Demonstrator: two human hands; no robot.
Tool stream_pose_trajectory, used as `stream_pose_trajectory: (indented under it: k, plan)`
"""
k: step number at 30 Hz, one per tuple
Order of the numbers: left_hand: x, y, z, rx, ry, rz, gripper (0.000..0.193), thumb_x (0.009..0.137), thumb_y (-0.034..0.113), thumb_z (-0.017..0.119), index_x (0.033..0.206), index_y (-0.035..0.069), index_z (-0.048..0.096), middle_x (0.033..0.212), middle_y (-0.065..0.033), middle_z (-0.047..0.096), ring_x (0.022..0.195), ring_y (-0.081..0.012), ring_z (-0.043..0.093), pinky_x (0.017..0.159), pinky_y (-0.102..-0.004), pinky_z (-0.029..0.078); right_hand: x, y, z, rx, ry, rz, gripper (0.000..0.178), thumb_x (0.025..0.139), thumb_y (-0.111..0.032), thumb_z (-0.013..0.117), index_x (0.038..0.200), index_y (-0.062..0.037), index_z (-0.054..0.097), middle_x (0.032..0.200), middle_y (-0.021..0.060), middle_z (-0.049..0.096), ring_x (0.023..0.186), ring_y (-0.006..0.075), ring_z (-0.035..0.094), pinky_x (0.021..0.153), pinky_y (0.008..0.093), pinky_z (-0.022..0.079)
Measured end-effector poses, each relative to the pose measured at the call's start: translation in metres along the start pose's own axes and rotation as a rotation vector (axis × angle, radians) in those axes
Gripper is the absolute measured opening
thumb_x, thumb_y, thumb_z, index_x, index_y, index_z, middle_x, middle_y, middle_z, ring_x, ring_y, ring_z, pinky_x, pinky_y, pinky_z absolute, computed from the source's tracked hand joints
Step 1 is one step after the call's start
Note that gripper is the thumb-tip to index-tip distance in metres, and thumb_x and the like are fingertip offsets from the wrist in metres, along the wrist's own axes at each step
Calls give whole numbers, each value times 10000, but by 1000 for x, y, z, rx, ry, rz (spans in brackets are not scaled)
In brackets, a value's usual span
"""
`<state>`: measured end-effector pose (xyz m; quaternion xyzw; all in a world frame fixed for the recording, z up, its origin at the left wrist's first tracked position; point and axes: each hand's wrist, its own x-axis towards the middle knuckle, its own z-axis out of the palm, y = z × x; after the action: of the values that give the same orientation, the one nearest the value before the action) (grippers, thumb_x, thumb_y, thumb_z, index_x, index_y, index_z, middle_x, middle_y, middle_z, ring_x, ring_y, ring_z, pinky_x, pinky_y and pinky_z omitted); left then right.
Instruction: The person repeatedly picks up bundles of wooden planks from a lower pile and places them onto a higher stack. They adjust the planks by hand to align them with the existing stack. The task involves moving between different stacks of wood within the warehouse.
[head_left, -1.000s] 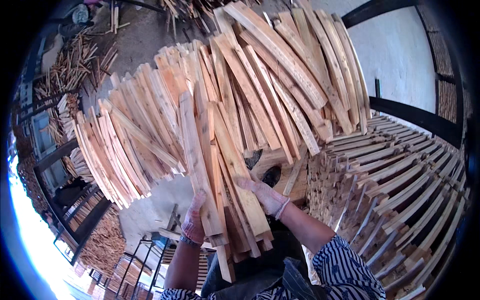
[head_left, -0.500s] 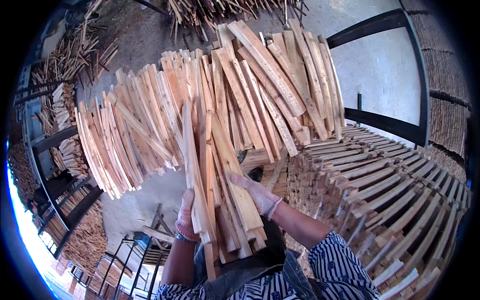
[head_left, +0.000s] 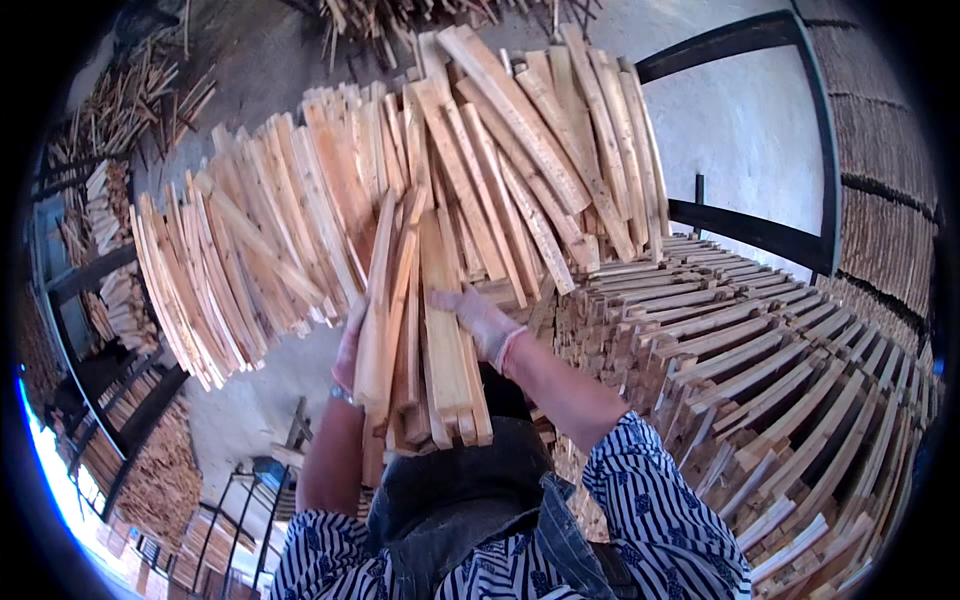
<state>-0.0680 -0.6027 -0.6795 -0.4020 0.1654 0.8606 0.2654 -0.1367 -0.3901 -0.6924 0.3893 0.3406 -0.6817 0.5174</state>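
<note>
Between my two gloved hands is a loose bundle of long wooden strips (head_left: 441, 345), its near ends close to my apron. My left hand (head_left: 349, 350) presses on the bundle's left side, partly hidden behind the strips. On the right side, my right hand (head_left: 478, 318) is closed round the edge of a wide strip, the thumb on top. The bundle's far ends meet a broad heap of similar wooden strips (head_left: 275, 215) lying side by side across a dark metal frame.
At the right stands a large stack of crosswise wooden strips (head_left: 770, 380). A dark metal frame bar (head_left: 750, 232) runs beyond it. Thin scrap sticks (head_left: 140, 105) lie at the far left, above more stacked wood (head_left: 165, 440). A black rack (head_left: 235, 520) stands at the lower left.
Both hands and the bundle have moved away from my body, toward the heap. The bundle's near ends have drawn clear of my lap, and its strips sit closer to the heap.
</note>
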Motion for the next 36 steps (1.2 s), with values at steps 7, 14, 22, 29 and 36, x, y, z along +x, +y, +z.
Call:
stream_pose_trajectory:
  k: [7,14,22,29,36]
  plan:
    - [-63,-43,15,214,206,18,580,997,336,584,1463,15,456,1411,-71,531,1285,-190,501,1112,-334,380,-75,66,-2,-53,67,-408,993,881,-231,786,1563,-25,94,1244,169,644,1053,188,651,910,294,544]
    - [-100,-18,198,680,-77,317,554,1003,352,557,1438,18,474,1365,-124,559,1220,-211,556,1051,-357,460,-219,16,39,-668,289,-885,1204,824,-694,658,1563,48,65,1578,276,262,1457,353,297,1196,399,267]
    - [-180,-52,457,1036,-620,388,567,1003,383,534,1435,21,468,1350,-140,568,1201,-224,575,1033,-377,484,-462,25,110,-409,249,-1601,1101,857,-404,739,1595,-59,-1,1552,236,342,1401,284,394,1156,350,314]
    - [-277,-112,599,1144,-1198,305,580,1003,410,514,1433,24,464,1337,-154,576,1184,-235,591,1017,-395,504,-638,75,131,-181,811,-1992,1156,822,-363,771,1586,-47,-36,1511,284,385,1385,334,422,1162,369,328]
    - [-394,-245,663,1124,-1792,-73,594,1003,437,495,1431,27,459,1324,-168,584,1168,-246,608,1002,-413,525,-792,219,140,187,835,-2058,1151,805,-192,772,1578,-68,-72,1270,260,556,1107,315,621,971,363,545]
